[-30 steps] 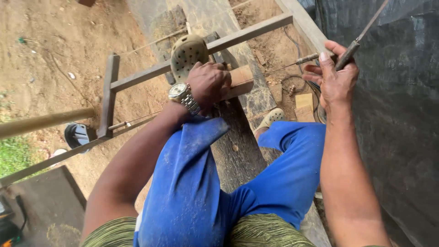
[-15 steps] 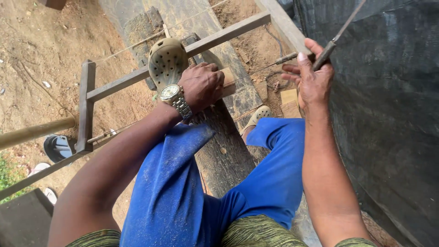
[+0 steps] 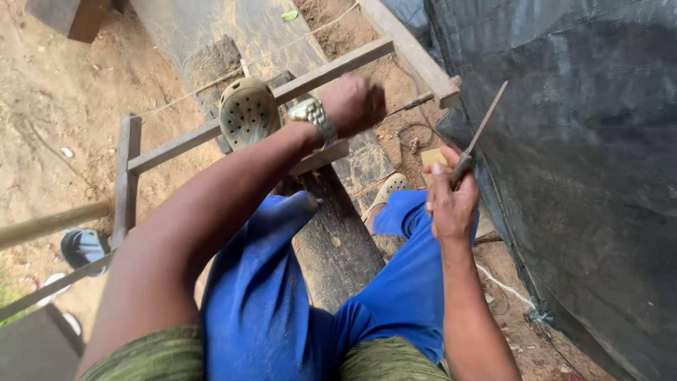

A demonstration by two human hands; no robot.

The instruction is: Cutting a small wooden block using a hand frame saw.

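Blue cloth covers the two legs nearest the camera, straddling one dark, rough log [image 3: 338, 240], and beside them the right hand [image 3: 451, 204] has its grip closed round the handle of one thin metal file [image 3: 476, 137], whose blade points up along the black plastic sheet [image 3: 578, 162]. Farther out, the left hand [image 3: 356, 104], wearing one metal watch [image 3: 314, 116], is a closed fist over a short wooden block [image 3: 321, 156] lying on the log, though what the grip holds cannot be told. Beyond lie one perforated tan clog [image 3: 247, 111] against the grey wooden frame [image 3: 183, 141], and bare sandy ground [image 3: 63, 106].
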